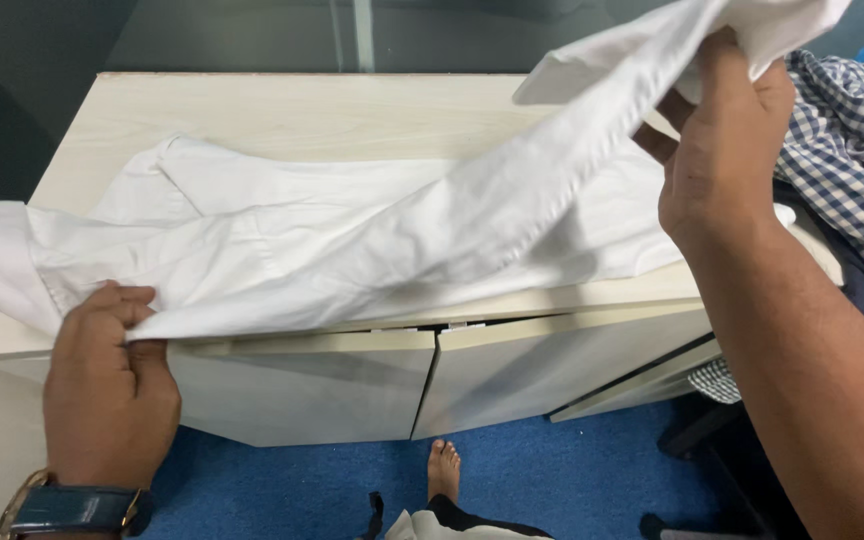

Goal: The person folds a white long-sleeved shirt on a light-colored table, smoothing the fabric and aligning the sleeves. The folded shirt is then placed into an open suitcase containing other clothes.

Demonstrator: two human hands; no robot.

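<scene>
A big white cotton shirt (352, 240) was spread across the top of a pale wooden counter (282, 115), most likely so that it could be kept flat and smooth. One part of it was lifted high at the right, which let the cloth be pulled tight between the two hands. The left hand (112, 375) was placed at the near edge of the counter, by the shirt's cuff end. Its fingers were closed, and the edge of the cloth was pinched between thumb and fingers, so that this end was held down and did not slip. A dark blue watch with a gold rim (72, 508) was worn on that wrist. The right hand (722, 150) was raised above the counter, and its fingers were curled shut around a bunch of the white cloth. A blue and white checked shirt (852, 140) was left in a heap just beside the right arm. Below, a blue carpet floor (552, 470) and a bare foot (442, 470) were seen.
</scene>
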